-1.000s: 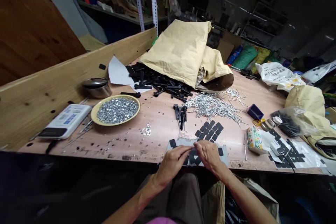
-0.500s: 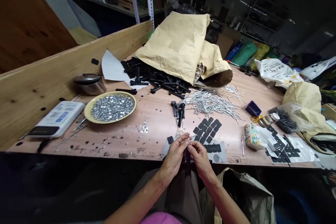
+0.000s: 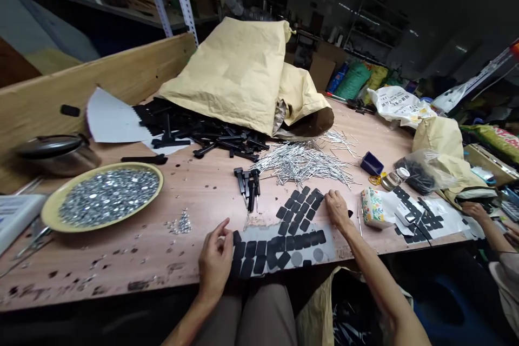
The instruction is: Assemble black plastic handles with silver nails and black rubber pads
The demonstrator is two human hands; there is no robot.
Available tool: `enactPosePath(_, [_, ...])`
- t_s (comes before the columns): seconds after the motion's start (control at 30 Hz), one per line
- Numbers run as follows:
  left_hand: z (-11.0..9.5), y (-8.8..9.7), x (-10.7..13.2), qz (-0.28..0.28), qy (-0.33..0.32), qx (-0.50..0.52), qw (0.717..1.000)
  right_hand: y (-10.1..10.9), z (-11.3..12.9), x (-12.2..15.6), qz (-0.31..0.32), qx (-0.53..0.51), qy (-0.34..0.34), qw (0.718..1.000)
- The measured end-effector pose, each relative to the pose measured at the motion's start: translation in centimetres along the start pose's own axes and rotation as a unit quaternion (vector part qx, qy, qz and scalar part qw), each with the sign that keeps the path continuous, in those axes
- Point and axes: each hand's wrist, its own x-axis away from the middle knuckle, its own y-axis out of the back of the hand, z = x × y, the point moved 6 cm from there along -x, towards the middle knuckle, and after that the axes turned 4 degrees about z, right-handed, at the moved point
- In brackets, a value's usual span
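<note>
My left hand [image 3: 214, 257] is at the front edge of the table, fingers loosely bent and apart, with nothing visible in it. It lies beside the left end of a grey sheet [image 3: 330, 248] that bears rows of black rounded pads [image 3: 261, 248]. My right hand [image 3: 338, 211] reaches forward, its fingers closed and pointing down at the right side of more black pads [image 3: 298, 208] laid in slanted rows. What those fingers hold is hidden. A small black piece [image 3: 351, 213] shows beside that hand. Several black-handled pieces with thin metal shafts [image 3: 249, 186] lie behind the pads.
Thin metal rods [image 3: 304, 162] lie piled before a large paper bag [image 3: 231, 75]. Black plastic parts [image 3: 206, 138] spill from under it. A yellow dish [image 3: 51, 216] of small metal bits stands left. A floral box [image 3: 373, 208] stands right. Another person's hand [image 3: 476, 211] is farther right.
My hands were together at the table's front edge, and have parted. The right moved forward and right to the pads, the left moved left. The view has turned right; another person's hand now shows.
</note>
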Motion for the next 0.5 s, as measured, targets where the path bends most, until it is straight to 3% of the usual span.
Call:
enactPosePath(0.13, [0.3, 0.3, -0.1, -0.034, -0.077, -0.099, 0.992, -1.1, 1.7, 0.5, 0.035, -0.032, 0.066, 0.997])
enactPosePath(0.5, [1.3, 0.1, 0.2, -0.063, -0.051, -0.14, 0.987, -1.8, 1.7, -0.2, 0.056, -0.038, 0.106, 0.992])
